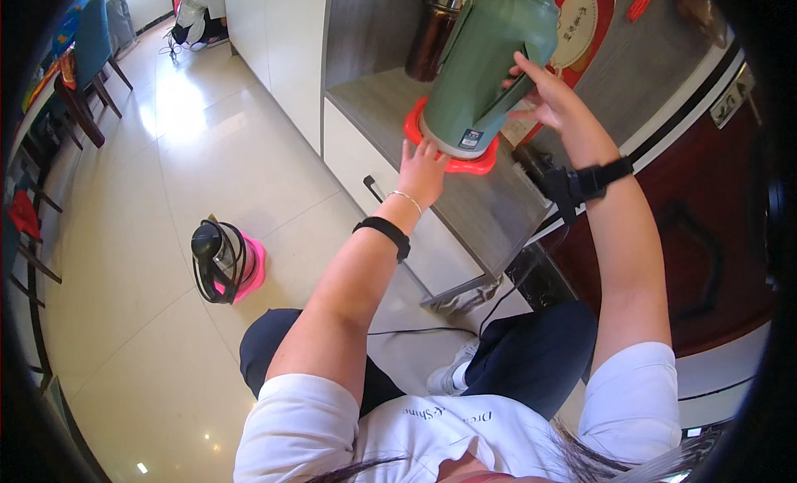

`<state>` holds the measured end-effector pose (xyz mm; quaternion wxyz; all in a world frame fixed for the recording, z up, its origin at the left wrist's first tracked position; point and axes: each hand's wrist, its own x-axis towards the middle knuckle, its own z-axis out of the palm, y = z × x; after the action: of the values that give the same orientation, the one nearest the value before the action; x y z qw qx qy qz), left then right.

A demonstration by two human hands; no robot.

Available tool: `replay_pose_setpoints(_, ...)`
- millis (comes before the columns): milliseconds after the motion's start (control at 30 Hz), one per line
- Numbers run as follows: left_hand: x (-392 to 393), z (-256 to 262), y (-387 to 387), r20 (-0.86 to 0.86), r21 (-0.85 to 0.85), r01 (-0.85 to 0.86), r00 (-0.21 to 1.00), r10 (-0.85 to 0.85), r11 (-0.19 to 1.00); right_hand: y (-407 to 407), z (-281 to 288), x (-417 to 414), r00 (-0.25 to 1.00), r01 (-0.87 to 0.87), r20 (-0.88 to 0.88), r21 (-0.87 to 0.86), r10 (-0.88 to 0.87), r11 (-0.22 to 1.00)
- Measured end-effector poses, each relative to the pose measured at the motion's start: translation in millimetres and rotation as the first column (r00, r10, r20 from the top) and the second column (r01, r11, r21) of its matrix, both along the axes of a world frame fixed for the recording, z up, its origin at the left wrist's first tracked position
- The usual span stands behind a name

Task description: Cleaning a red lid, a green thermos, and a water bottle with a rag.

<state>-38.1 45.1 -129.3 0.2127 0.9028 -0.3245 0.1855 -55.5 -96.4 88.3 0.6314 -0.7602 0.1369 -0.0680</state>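
A green thermos flask is on or just above a red scalloped tray on the grey cabinet shelf; I cannot tell whether the two touch. My right hand is at the flask's side handle, its fingers reaching around it. With its fingertips at the pale bottom rim of the flask, my left hand lies beside the front edge of the tray. A label with a printed code faces me low on the flask. The flask's far side is hidden.
A brown metal flask stands deeper on the shelf. Below is a white drawer with a black handle. An electric kettle with its cord wrapped around it sits on a pink base on the tiled floor. A black cable runs near my foot.
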Motion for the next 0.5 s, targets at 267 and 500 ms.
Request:
replay_pose_setpoints(267,-3,-4,3,0.166,0.049,0.106,0.98,-0.112,0.993,-81,-127,-36,0.976,-0.183,-0.127,-0.918,0.177,0.35)
replay_pose_setpoints(500,0,2,17,0.131,0.094,0.074,0.988,-0.086,0.993,-60,-179,-18,0.935,-0.284,-0.208,-0.925,0.287,0.252)
